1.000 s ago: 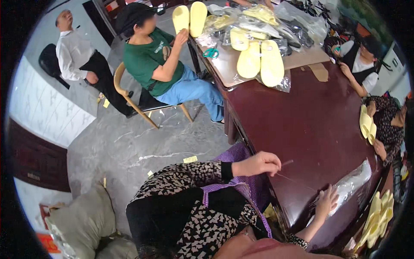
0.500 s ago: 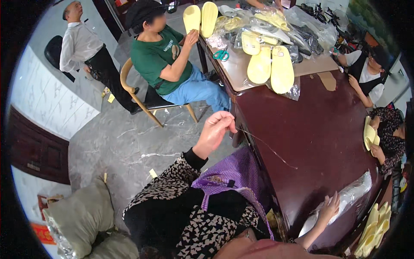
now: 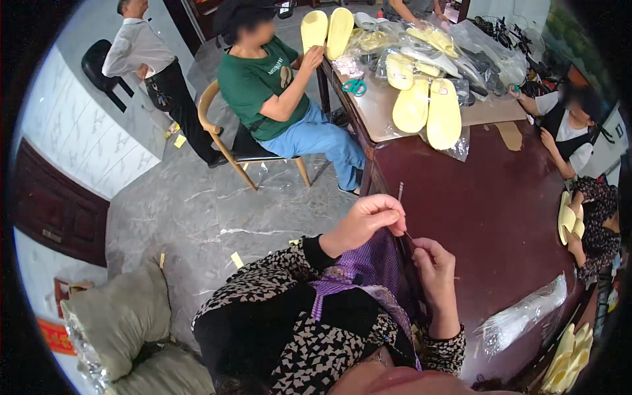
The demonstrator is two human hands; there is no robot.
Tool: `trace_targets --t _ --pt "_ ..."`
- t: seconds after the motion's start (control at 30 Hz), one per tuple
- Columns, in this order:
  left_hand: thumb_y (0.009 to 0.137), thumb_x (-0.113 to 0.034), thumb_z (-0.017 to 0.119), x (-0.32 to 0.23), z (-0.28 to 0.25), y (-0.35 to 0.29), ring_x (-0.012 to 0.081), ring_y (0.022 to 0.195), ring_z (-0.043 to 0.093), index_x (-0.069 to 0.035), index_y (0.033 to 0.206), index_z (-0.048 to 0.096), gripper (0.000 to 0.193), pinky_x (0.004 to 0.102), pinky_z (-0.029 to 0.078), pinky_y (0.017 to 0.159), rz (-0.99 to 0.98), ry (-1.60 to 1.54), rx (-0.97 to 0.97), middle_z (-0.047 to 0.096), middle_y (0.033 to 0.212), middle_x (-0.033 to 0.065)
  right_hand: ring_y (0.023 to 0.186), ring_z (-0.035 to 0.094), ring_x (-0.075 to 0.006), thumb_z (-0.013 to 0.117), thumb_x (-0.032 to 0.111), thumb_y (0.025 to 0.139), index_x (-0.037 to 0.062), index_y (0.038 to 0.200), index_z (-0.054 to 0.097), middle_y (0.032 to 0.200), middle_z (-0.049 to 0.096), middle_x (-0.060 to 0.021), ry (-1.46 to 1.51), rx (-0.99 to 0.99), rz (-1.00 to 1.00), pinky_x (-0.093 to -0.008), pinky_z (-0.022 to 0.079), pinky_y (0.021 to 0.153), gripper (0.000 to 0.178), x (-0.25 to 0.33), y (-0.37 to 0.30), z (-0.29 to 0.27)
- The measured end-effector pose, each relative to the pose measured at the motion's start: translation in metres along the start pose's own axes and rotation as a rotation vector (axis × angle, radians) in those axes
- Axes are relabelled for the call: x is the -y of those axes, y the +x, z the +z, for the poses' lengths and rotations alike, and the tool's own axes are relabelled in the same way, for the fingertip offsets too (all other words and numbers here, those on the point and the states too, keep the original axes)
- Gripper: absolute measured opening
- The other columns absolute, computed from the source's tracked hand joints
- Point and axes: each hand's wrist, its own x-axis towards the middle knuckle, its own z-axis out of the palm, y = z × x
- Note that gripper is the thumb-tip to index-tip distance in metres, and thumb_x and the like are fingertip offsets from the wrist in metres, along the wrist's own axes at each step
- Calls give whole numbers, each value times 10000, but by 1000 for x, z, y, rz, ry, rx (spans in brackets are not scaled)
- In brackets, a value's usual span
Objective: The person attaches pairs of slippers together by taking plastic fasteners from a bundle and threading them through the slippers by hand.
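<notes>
Both of my hands meet over the near left edge of the dark red table (image 3: pixel 474 204). My left hand (image 3: pixel 368 220) is pinched, and a short thin strip (image 3: pixel 401 189) sticks up beside its fingertips; its kind is too small to make out. Just below and to the right, my right hand (image 3: pixel 436 266) is pinched too, its fingertips close to the left ones. Something thin and dark seems to run between the two pinches. On the table to the right of my right hand lies a crumpled clear plastic bag (image 3: pixel 520 319), untouched.
Yellow slippers (image 3: pixel 428 108), plastic bags and teal scissors (image 3: pixel 354 87) cover the table's far end. A person in green (image 3: pixel 260 85) sits there holding slippers. Other people work along the right side; more yellow slippers (image 3: pixel 569 359) lie lower right. Stuffed sacks (image 3: pixel 122 316) stand lower left.
My right hand has left the plastic bag and come up to my left hand. My left hand has moved right and slightly down; the long thin strand no longer trails across the table.
</notes>
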Motion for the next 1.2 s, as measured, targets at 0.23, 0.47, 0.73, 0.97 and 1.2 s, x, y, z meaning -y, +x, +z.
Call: trace_targets --t 0.23,0.47,0.73,0.97,1.2 --pt "911 -36 457 3 -2 2 178 733 607 14 1050 547 172 297 499 682 -162 -272 -56 612 939 119 540 448 -27 507 21 873 0 941 591 639 542 17 237 31 114 -173 350 491 110 2 -5 7" --pt "916 -66 465 18 29 -11 144 672 587 17 1087 540 204 256 478 625 -359 -112 122 615 947 109 508 452 -48 489 35 883 14 875 574 608 517 8 576 -116 131 -176 327 464 87 21 1 9" --pt "918 -117 487 21 10 3 108 675 571 9 1027 567 185 229 460 620 -426 174 230 628 821 67 399 397 -55 524 68 879 2 883 561 513 455 7 439 -273 -60 -205 294 379 76 52 45 -25" --pt "911 -117 504 16 1 -12 102 682 564 20 968 584 168 231 452 637 -392 316 193 622 799 59 406 405 -51 531 84 877 -1 848 565 521 440 12 394 -227 -12 -205 295 362 96 42 55 -23" --pt "913 -140 503 35 -30 -36 75 665 533 9 974 587 182 213 440 623 -532 345 161 570 715 9 392 357 -57 514 54 885 10 845 565 520 431 13 586 -337 292 -214 321 379 78 -20 -9 -25"
